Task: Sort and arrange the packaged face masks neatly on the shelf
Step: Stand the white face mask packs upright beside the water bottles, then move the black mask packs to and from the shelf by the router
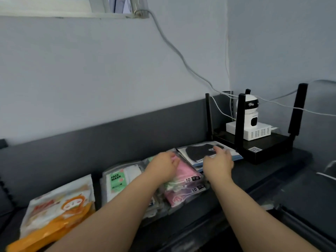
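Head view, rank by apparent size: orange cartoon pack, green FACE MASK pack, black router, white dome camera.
Orange-and-white cartoon-print plastic pack and black box-shaped router with antennas: similar, pack nearer the lens; unranked.
Then clear plastic pack with green FACE MASK label.
Smallest: white round security camera.

Cool, dim, even light from the overexposed white window frame (45, 8), upper left; soft focus, motion-blurred right hand (218, 163), wide-angle edge bowing.

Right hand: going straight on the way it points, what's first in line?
The black mask pack. The right hand has its fingers over it; contact is unclear. The router looks off to the right of that line.
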